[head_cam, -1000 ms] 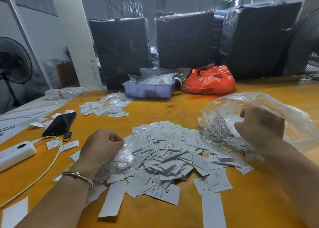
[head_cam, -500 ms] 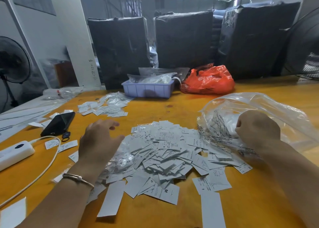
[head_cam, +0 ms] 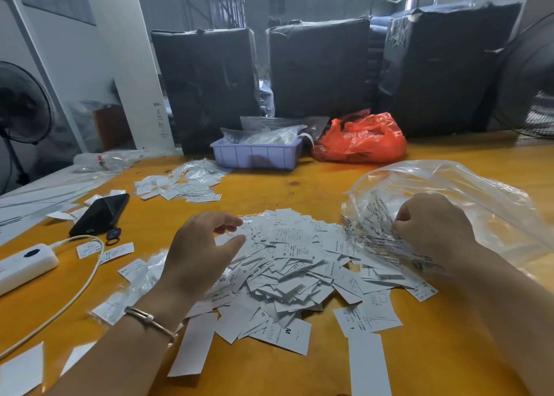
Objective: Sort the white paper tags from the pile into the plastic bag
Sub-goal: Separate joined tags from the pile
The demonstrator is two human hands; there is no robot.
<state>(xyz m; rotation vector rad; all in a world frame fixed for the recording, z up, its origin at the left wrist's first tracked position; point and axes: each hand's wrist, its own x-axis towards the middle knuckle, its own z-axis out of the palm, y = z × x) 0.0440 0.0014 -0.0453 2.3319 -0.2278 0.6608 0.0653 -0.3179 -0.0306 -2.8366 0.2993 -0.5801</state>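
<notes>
The right hand is gripping the mouth edge of the plastic bag, fingers curled into the film, evidently to keep the opening lifted and turned toward the pile. The left hand is hovering over the pile's left side with fingers loosely spread and nothing in its grip, thumb and forefinger apart as if readying to gather a bunch. The white paper tags are lying heaped at the middle of the yellow surface, the heap's right edge touching the bag mouth; that closeness keeps each transfer short. Whether any tags are already inside the bag cannot be told through the printed film. Judged progress: early, as most tags are lying outside. A second, smaller scatter of tags is sitting farther back, with a phone to the left.
</notes>
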